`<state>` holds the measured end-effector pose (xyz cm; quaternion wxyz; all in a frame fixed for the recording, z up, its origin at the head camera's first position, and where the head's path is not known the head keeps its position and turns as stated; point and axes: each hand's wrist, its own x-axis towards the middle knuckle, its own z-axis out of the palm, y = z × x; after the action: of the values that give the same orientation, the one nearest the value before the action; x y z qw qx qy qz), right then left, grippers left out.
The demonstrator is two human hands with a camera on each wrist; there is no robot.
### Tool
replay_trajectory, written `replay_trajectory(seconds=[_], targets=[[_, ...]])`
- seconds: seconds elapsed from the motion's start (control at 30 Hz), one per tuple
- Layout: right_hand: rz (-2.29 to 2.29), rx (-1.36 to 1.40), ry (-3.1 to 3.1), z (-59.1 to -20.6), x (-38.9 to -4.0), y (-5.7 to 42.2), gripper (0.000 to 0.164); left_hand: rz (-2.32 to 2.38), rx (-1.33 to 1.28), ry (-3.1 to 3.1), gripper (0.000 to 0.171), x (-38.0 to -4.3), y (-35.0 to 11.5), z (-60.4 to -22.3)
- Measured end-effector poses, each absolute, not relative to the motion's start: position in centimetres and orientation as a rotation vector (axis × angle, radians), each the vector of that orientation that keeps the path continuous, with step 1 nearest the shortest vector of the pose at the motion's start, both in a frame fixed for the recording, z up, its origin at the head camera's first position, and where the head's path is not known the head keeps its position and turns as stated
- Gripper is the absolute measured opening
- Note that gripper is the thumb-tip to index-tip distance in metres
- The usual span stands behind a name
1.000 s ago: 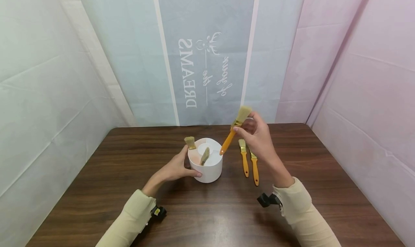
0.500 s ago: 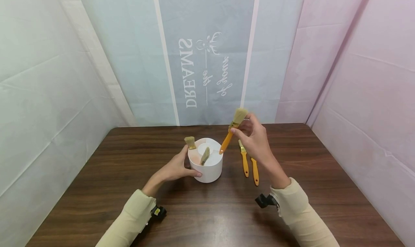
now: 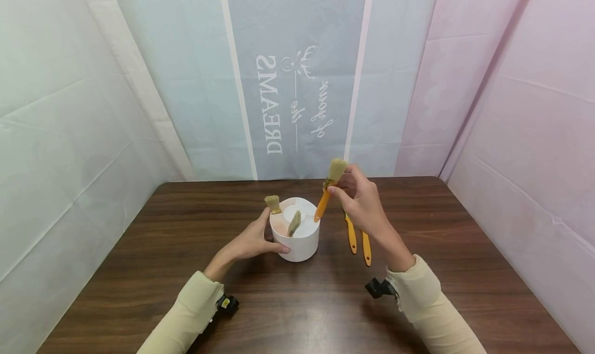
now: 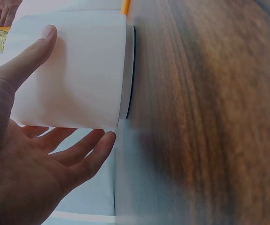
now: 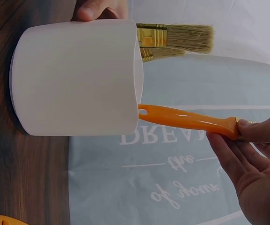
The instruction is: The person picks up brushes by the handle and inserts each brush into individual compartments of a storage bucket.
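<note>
A white round divided holder (image 3: 302, 248) stands on the table, with two bristle brushes upright in it: one brush (image 3: 272, 204) at its left rim, another brush (image 3: 294, 224) near the front. My left hand (image 3: 253, 239) grips the holder from the left, thumb across the front and fingers round the far side. In my right hand (image 3: 364, 199) a paintbrush (image 5: 186, 119) is pinched near its metal band. Its bristles point up, and its orange handle slants down to the holder's right rim. In the right wrist view the handle's holed end is right at the rim.
Two more orange-handled paintbrushes lie on the wooden table (image 3: 186, 271) right of the holder; one handle (image 3: 351, 236) is beside the other handle (image 3: 366, 249). My right hand covers their bristle ends. A printed cloth backdrop (image 3: 297, 137) hangs behind the table's far edge.
My right hand has moved a little left and down with the paintbrush, whose handle now stands steeper at the holder's right rim. The left hand and holder have stayed in place.
</note>
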<state>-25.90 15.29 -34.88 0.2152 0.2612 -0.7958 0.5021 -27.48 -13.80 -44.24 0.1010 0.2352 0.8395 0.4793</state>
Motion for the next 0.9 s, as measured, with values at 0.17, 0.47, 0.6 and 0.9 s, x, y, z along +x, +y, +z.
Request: replay_trajectory(seconds=[0.17, 0.47, 0.6, 0.9], targets=[[1.401, 0.737, -2.219, -35.02, -25.9, 15.22, 0.04, 1.404, 0.686, 2.491, 0.117, -27.43, -13.81, -44.2], [1.395, 0.713, -2.221, -35.16, -25.99, 15.11, 0.037, 1.412, 0.709, 2.479, 0.117, -27.52, -13.91, -44.28], [1.385, 0.693, -2.232, -35.2, -26.04, 15.1, 0.036, 1.41, 0.702, 2.48, 0.117, -27.53, -13.92, -44.33], [1.353, 0.682, -2.254, -35.32, -26.12, 15.09, 0.038, 1.403, 0.698, 2.483, 0.118, -27.43, -13.91, -44.18]])
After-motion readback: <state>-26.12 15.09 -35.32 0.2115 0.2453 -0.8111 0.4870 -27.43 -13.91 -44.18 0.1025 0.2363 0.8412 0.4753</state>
